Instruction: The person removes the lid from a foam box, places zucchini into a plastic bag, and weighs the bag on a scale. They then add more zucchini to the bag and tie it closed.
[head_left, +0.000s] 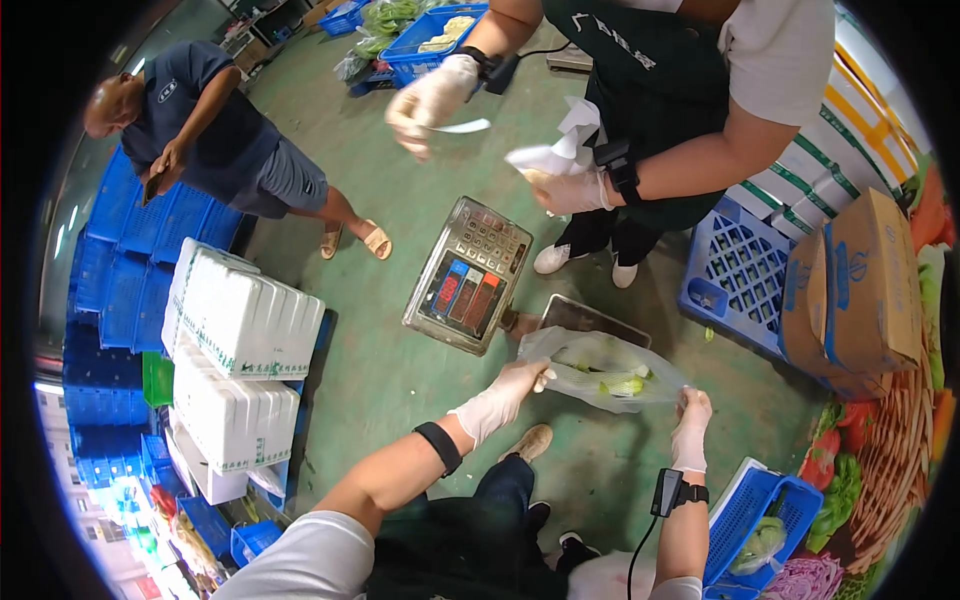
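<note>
A clear plastic bag (592, 367) with green vegetables in foam netting inside is stretched between my two gloved hands. My left hand (504, 399) grips its left edge, and my right hand (693, 420) pinches its right corner. Just beyond the bag lies the metal platform (596, 322) of a floor scale, partly hidden by it. The scale's display head (469, 276), with a keypad and lit red digits, stands to the left of the platform. Across from me, a co-worker's gloved hands (574, 191) hold white paper or labels.
White foam boxes (240, 322) are stacked at left beside blue crates (135, 292). A person stands at upper left. To the right are a blue plastic crate (731, 277), cardboard boxes (874, 285) and a blue basket (802, 517) holding a bagged vegetable.
</note>
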